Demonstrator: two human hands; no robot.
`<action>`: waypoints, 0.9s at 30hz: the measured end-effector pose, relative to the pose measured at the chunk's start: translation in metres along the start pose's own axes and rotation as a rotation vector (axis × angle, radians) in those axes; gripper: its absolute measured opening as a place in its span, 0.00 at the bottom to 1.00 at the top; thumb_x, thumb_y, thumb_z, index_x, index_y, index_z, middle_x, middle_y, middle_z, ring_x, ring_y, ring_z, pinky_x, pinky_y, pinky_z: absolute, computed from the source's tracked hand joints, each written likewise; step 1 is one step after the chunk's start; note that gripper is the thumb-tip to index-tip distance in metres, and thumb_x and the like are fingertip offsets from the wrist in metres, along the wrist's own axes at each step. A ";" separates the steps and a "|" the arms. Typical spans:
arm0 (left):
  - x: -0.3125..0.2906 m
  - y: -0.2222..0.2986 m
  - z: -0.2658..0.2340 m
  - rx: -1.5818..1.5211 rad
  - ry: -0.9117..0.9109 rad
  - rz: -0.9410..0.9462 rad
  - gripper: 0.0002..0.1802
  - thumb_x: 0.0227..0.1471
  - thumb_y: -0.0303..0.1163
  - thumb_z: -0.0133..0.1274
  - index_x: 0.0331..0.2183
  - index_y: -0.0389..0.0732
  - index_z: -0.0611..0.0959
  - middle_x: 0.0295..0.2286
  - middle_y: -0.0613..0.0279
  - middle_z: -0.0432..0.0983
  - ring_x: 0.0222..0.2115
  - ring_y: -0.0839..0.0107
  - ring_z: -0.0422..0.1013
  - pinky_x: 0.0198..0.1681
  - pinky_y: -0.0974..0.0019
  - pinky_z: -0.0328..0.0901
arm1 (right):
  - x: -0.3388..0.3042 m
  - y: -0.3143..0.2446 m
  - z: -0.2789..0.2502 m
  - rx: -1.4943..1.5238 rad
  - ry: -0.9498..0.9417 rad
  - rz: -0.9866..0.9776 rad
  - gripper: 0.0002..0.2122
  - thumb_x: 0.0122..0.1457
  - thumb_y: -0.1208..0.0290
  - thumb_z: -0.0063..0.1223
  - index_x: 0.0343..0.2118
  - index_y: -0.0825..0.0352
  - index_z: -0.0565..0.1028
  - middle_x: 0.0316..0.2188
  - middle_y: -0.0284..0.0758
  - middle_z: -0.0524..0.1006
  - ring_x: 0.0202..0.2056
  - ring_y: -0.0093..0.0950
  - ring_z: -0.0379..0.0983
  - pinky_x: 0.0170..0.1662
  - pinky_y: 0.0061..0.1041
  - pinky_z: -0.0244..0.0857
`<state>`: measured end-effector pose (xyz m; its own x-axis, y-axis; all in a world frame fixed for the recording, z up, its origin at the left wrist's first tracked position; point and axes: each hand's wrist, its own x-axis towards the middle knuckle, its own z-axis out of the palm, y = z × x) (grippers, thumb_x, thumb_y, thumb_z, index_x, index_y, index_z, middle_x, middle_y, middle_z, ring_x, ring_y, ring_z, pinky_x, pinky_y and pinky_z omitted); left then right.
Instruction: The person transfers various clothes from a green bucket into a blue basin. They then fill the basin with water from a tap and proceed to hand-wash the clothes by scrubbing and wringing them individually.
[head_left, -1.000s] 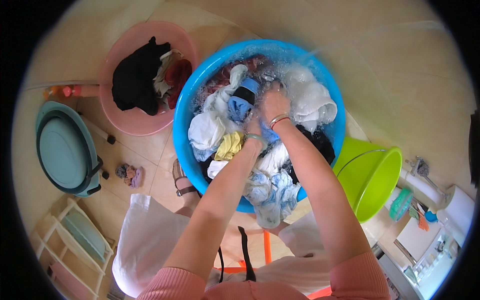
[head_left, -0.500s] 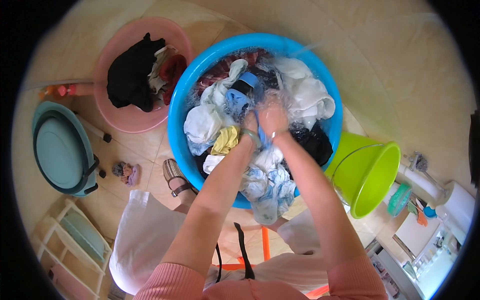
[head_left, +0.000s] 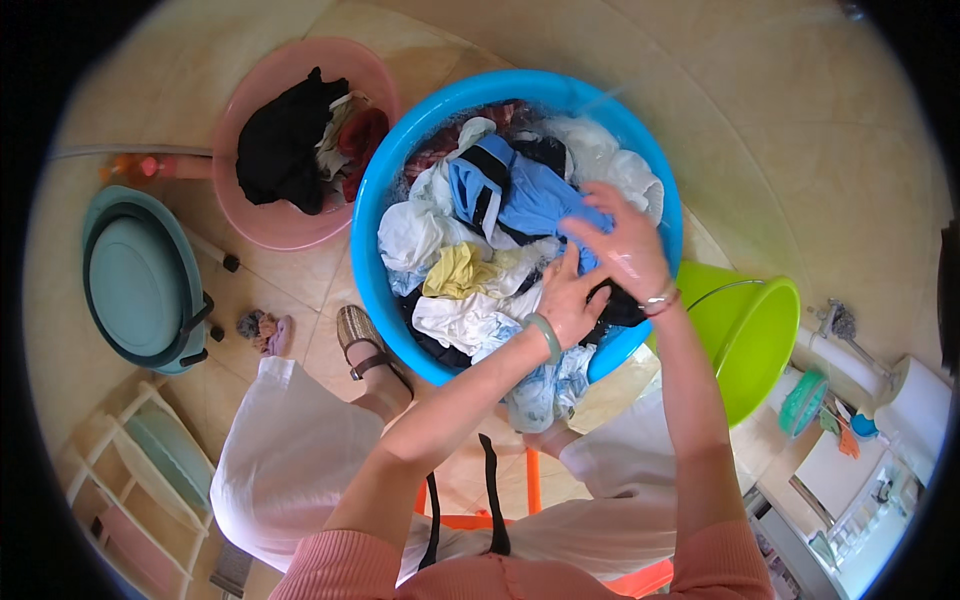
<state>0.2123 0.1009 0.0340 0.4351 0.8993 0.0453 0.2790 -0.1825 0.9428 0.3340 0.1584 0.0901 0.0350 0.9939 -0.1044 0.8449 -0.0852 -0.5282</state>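
A large blue basin (head_left: 367,270) holds wet clothes in sudsy water. Over its right half is my right hand (head_left: 632,248), fingers spread above a blue garment with black and white bands (head_left: 540,200). My left hand (head_left: 570,308), a green bangle at its wrist, is lower and nearer, fingers apart beside the near edge of that garment; whether it touches the cloth I cannot tell. Around them lie a yellow cloth (head_left: 458,272), white clothes (head_left: 415,236) and a blue-and-white patterned piece (head_left: 530,400) draped over the near rim.
A pink basin (head_left: 235,215) with dark clothes stands at the far left. Left of me is a teal folding basin (head_left: 140,285), with scrunchies (head_left: 266,328) on the tiles. A lime-green bucket (head_left: 750,345) adjoins the blue basin's right side. A white shelf rack (head_left: 140,480) is at lower left.
Both hands have come up out of the water and parted, opening. The blue garment, mostly under water before, now lies spread across the top of the pile.
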 end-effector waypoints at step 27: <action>0.055 -0.062 -0.065 -1.027 0.364 -0.742 0.37 0.55 0.57 0.50 0.56 0.41 0.66 0.48 0.63 0.72 0.47 0.63 0.69 0.52 0.64 0.60 | 0.009 -0.026 0.028 0.585 0.212 -0.136 0.11 0.49 0.83 0.56 0.37 0.66 0.79 0.38 0.40 0.76 0.42 0.38 0.72 0.45 0.29 0.66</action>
<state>0.1632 0.1875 -0.0002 0.1622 0.7386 -0.6544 -0.4931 0.6351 0.5946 0.2977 0.1673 0.0795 0.1035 0.9856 0.1339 0.4199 0.0787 -0.9041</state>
